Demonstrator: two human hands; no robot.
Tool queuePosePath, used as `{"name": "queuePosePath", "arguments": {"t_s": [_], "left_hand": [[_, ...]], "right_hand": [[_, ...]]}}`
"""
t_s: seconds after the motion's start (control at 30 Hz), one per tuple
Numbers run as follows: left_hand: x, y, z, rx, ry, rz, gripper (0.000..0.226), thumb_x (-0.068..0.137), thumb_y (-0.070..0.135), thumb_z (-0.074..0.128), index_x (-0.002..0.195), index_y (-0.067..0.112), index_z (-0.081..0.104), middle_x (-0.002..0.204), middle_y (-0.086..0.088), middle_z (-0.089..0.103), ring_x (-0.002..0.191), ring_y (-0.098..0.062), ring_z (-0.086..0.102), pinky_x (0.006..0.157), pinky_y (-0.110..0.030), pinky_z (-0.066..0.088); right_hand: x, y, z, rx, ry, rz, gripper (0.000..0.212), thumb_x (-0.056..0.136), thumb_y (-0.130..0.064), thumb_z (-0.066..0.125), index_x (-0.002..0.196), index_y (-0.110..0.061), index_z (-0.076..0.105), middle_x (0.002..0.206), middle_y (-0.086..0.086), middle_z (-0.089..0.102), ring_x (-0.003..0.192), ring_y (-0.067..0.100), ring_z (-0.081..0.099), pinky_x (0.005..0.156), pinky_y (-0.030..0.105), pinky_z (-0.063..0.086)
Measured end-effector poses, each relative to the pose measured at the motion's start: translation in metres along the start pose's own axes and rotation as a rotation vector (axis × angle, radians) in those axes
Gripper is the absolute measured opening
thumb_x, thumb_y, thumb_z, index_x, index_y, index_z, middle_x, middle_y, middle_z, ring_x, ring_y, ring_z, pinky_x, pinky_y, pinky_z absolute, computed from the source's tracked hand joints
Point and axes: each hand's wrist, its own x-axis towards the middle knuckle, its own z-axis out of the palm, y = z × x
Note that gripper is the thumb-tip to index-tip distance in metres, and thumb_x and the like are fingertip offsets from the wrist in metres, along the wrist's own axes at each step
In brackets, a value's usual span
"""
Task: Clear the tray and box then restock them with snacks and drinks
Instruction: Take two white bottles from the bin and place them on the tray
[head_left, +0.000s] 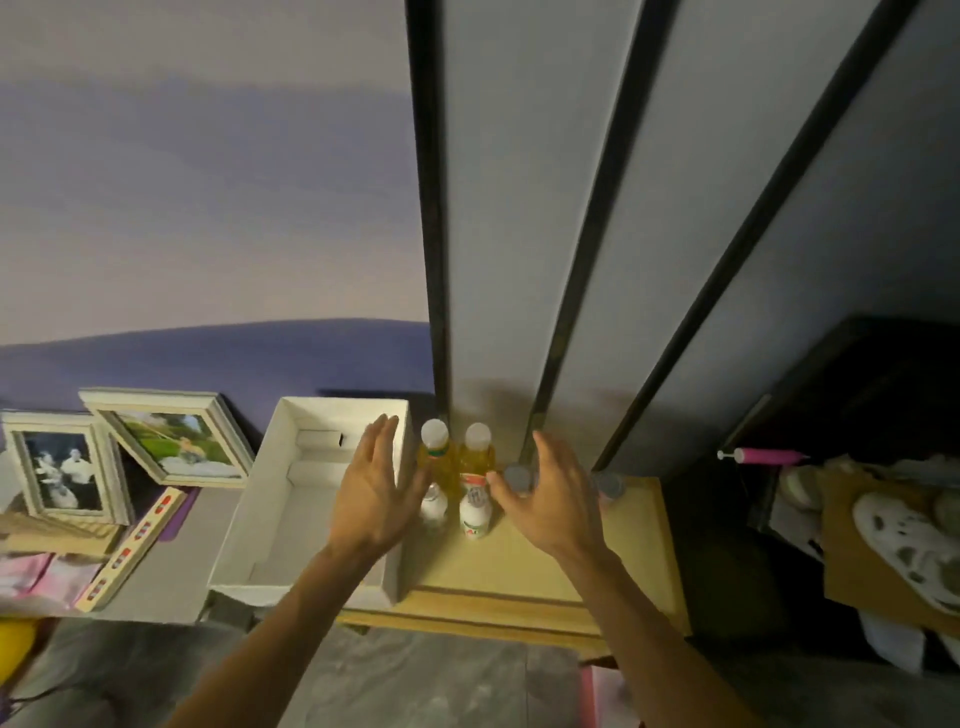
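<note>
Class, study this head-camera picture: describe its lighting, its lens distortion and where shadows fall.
Head view: dim, purplish light; the wide lens bows the wall's darker band and splays the cabinet panels; a soft shadow lies on the panels behind the yellow bottles; left hand and right hand look slightly blurred.

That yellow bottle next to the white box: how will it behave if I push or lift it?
The yellow bottle stands tall and narrow, so a sideways push would likely tip it over. It looks full of liquid, so it is probably heavy for its size. Its smooth round sides may slip against the open left hand.
</note>
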Motion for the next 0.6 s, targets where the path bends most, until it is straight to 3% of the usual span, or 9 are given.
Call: {"name": "queuePosePath", "arguments": {"t_s": [0.1,0.2,0.3,0.47,0.6], "left_hand": [[0.008,0.015,-0.059,0.152,-0.020,0.080,0.095,0.090,0.077,0.040,0.166,0.024,0.022,0.175,0.000,0.014,0.162,-0.024,0.011,0.128,-0.051,0.025],[0.006,0.042,-0.121,0.231,-0.012,0.206,0.092,0.091,0.075,0.040,0.167,0.029,0.016,0.176,0.004,0.009,0.162,-0.022,0.007,0.129,-0.051,0.023],[-0.003,0.069,-0.181,0.243,0.033,0.247,0.091,0.094,0.076,0.046,0.167,0.031,0.014,0.176,0.005,0.009,0.162,-0.021,0.010,0.129,-0.049,0.021],[-0.025,0.083,-0.268,0.290,0.166,0.182,0.111,0.081,0.096,0.017,0.167,0.026,0.012,0.176,-0.001,0.010,0.162,-0.023,0.007,0.130,-0.053,0.011],[-0.058,0.074,-0.323,0.332,0.289,0.070,0.111,0.082,0.096,0.016,0.168,0.026,0.008,0.177,-0.003,0.004,0.163,-0.027,0.000,0.129,-0.059,0.007]], "right_hand": [[0.010,-0.036,-0.065,-0.073,-0.069,-0.055,0.111,0.088,-0.083,0.056,0.170,-0.018,0.017,0.177,0.006,0.017,0.161,0.027,0.021,0.126,0.044,0.030],[0.011,-0.082,-0.122,-0.112,-0.069,-0.097,0.115,0.089,-0.084,0.055,0.171,-0.022,0.006,0.179,0.002,0.003,0.164,0.025,0.007,0.128,0.043,0.021],[0.007,-0.132,-0.167,-0.131,-0.039,-0.127,0.115,0.090,-0.083,0.053,0.171,-0.018,0.003,0.179,0.005,-0.001,0.165,0.025,0.002,0.131,0.044,0.016],[0.002,-0.195,-0.211,-0.143,0.021,-0.187,0.118,0.090,-0.088,0.041,0.170,-0.010,0.005,0.178,0.012,0.002,0.165,0.031,0.003,0.132,0.049,0.017],[0.000,-0.236,-0.220,-0.151,-0.009,-0.283,0.113,0.095,-0.084,0.038,0.170,-0.007,0.003,0.178,0.015,-0.001,0.164,0.034,0.002,0.132,0.050,0.015]]}}
